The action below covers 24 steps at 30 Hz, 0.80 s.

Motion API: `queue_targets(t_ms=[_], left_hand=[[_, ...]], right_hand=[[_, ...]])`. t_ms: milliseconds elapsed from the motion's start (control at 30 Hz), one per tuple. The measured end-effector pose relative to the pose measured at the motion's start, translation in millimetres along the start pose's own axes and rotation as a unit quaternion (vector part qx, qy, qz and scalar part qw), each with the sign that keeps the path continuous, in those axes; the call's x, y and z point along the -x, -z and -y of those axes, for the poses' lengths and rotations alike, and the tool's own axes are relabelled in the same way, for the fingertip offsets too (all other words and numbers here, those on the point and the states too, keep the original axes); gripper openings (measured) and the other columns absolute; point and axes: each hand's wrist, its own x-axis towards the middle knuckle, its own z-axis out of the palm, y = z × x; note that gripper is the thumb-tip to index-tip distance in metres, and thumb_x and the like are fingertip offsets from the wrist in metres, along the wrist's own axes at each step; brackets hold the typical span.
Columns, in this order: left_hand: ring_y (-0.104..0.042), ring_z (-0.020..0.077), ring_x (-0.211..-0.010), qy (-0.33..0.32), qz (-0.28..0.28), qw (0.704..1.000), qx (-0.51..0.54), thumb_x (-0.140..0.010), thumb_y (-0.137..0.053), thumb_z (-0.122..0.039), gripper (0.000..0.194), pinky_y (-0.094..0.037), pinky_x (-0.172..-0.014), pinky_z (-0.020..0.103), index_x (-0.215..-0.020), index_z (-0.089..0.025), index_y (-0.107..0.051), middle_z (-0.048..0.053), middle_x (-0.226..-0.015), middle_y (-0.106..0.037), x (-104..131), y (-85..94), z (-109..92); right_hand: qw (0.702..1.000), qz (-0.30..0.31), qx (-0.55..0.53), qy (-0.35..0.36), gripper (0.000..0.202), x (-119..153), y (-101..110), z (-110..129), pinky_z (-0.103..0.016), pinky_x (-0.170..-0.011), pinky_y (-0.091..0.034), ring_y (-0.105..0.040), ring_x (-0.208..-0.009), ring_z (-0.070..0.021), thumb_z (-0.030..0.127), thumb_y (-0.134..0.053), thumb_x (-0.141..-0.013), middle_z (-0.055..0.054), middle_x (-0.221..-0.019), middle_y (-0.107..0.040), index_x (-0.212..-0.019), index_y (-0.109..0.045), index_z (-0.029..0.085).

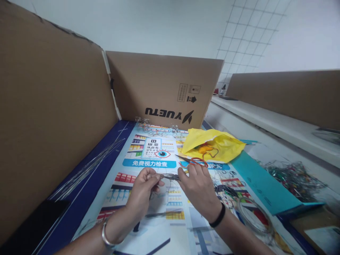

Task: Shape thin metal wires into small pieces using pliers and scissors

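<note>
Your 2 hands meet over the printed poster [148,166], and between them sits a small metal tool, likely pliers [170,176]. It is blurred, so its tips are hard to read. Your right hand [198,186] is closed around its handles, which the fingers hide. Your left hand [145,191] pinches something thin at the tool's nose; you can't make out the piece itself, too fine and smeared. A silver bangle [106,235] rides your left wrist, a black band [218,216] your right.

Just beyond your right knuckles lie red-handled scissors [192,162], partly covered by your fingers. Behind them, a crumpled yellow bag [212,143] with orange bits inside. Long thin wires [87,168] lie along the blue table edge at left. At right, a tangled wire heap [292,175], blurred. Cardboard panels [162,88] wall the station.
</note>
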Motion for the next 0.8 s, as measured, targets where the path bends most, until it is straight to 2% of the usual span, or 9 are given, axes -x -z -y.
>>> queue_targets(t_ms=[300,800], left_hand=[[-0.055,0.009,-0.049,0.026,-0.019,0.999,-0.015,-0.065,-0.066,-0.024,0.019,-0.037,-0.046,0.017,-0.071,-0.019,-0.048,-0.001,-0.057,-0.061,2,-0.8,-2],[-0.056,0.0093,-0.057,0.014,-0.018,0.999,-0.024,-0.066,-0.065,-0.023,0.019,-0.038,-0.051,0.018,-0.074,-0.02,-0.048,-0.004,-0.061,-0.058,1,-0.7,-1]], right_hand=[[1.0,-0.009,0.004,0.012,0.022,5,-9,1,-0.035,-0.07,-0.026,-0.04,-0.075,-0.0197,0.022,-0.049,-0.084,-0.007,-0.079,-0.052,-0.103,-0.058,0.02],[0.999,0.027,-0.015,0.015,0.018,6,-15,2,-0.035,-0.068,-0.026,-0.044,-0.076,-0.02,0.019,-0.051,-0.083,-0.006,-0.079,-0.055,-0.099,-0.058,0.019]])
